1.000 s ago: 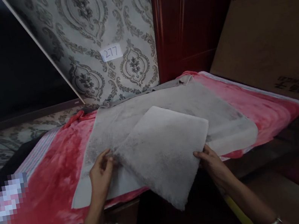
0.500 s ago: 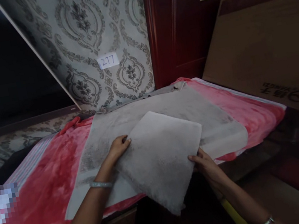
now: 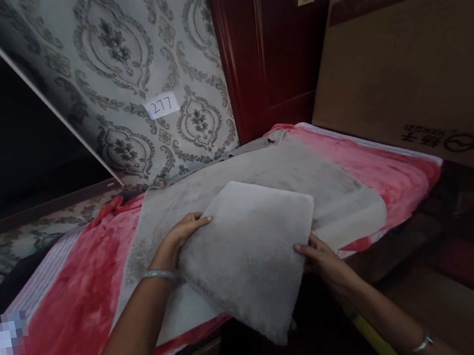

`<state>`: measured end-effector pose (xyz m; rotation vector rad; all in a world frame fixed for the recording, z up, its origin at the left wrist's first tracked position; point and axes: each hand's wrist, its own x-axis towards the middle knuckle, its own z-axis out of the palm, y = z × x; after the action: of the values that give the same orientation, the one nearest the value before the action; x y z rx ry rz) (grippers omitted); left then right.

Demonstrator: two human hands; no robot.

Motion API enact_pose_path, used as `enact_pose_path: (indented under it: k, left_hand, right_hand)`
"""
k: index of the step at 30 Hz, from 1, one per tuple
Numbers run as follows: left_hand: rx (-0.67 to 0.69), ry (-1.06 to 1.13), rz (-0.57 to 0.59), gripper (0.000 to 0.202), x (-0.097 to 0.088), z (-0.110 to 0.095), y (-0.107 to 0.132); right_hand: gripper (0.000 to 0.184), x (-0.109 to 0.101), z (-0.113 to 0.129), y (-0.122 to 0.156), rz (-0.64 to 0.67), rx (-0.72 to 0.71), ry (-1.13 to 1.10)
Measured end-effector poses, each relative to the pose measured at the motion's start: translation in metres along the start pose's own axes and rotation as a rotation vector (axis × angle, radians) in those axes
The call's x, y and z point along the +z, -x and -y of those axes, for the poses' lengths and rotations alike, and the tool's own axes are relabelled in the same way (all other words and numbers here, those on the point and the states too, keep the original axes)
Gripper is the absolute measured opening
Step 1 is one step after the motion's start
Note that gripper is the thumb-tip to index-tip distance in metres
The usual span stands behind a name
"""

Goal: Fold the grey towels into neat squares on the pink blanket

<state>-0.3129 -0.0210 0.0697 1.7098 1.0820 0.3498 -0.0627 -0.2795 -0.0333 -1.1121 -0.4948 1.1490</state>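
A folded grey towel (image 3: 249,248) lies at an angle on a larger spread grey towel (image 3: 272,171), its near corner hanging over the table's front edge. My left hand (image 3: 180,235) rests at the folded towel's left edge, fingers stretched along it with the tips at the far left edge. My right hand (image 3: 321,260) grips the folded towel's right edge, thumb on top and fingers under. Both wrists wear bracelets.
A red plush blanket (image 3: 70,296) covers the table under the towels. Patterned wallpaper with a paper tag "277" (image 3: 162,106) stands behind, next to a dark red door (image 3: 260,46). A large cardboard box (image 3: 418,62) leans at the right. A yellow object (image 3: 373,336) shows below my right arm.
My left hand slid from the folded towel's near left corner up along its left edge. The right hand kept its grip. The view shifted slightly right.
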Motion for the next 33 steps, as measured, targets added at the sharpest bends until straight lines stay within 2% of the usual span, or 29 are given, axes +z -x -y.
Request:
enact_pose_path:
  k: [3,6,8,11,12,17,19,24,28,33]
  left_hand:
    - [-0.098,0.189,0.085,0.052,0.001,-0.004,-0.001]
    - [-0.155,0.241,0.113,0.054,0.001,-0.006,-0.005]
    - [-0.151,0.273,0.056,0.056,0.002,-0.007,-0.007]
    - [-0.095,0.346,-0.101,0.055,0.002,-0.006,-0.009]
    - [-0.088,0.366,-0.115,0.053,0.003,-0.005,-0.009]
    - [-0.209,0.439,0.129,0.037,0.005,-0.007,-0.012]
    - [-0.257,0.463,0.173,0.03,0.005,-0.008,-0.015]
    - [-0.301,0.513,0.191,0.021,0.003,-0.006,-0.02]
    - [-0.275,0.578,0.135,0.024,0.005,0.0,-0.017]
    - [-0.331,0.657,0.155,0.026,0.007,0.005,-0.011]
  right_hand:
    - [0.06,-0.001,0.001,-0.001,0.023,0.011,0.009]
    - [0.062,0.001,0.004,0.001,0.036,0.007,0.008]
    - [0.063,0.002,0.005,0.002,0.026,0.005,0.006]
    - [0.061,0.003,0.004,0.001,0.017,0.003,-0.003]
    - [0.061,0.003,0.004,0.001,0.014,-0.004,-0.008]
    - [0.063,0.002,0.0,0.0,0.007,-0.021,-0.008]
    - [0.065,0.001,-0.001,0.0,0.015,-0.007,-0.007]
    - [0.066,-0.002,-0.007,-0.004,0.024,-0.006,-0.026]
    - [0.06,-0.003,-0.011,-0.003,0.016,-0.022,-0.031]
    - [0.059,0.002,-0.009,-0.001,-0.019,-0.077,-0.035]
